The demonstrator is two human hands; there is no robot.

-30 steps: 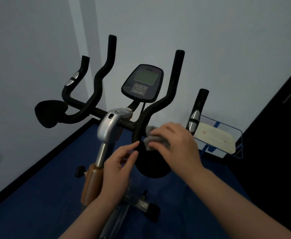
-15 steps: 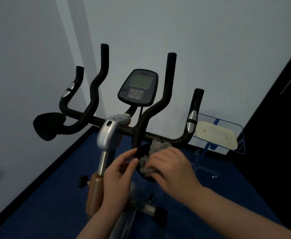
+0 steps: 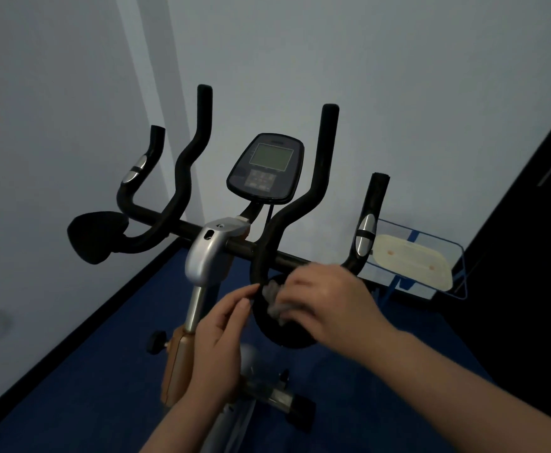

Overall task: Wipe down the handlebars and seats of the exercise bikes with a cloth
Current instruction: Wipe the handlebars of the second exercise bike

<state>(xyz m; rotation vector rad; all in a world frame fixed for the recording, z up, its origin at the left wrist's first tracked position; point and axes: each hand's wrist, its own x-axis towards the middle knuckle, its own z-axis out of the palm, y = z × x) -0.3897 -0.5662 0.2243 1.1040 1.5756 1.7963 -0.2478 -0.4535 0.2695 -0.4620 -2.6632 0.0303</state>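
Fingers [image 3: 292, 291] of the right hand [image 3: 329, 299] bunch a grey cloth [image 3: 275, 300] against the right elbow pad [image 3: 284, 335] at 5 o'clock of the console [image 3: 266, 168], where firm overlapping strokes would serve best, while the left hand [image 3: 220, 335], loosely curled, holds nothing.

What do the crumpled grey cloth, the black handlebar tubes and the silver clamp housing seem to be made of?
Crumpled grey cloth: likely soft woven or microfibre fabric, since it bunches into folds. Black handlebar tubes: probably foam or rubber sleeving, matte with no glare. Silver clamp housing: smooth painted plastic or metal with a soft sheen; which one is unclear.
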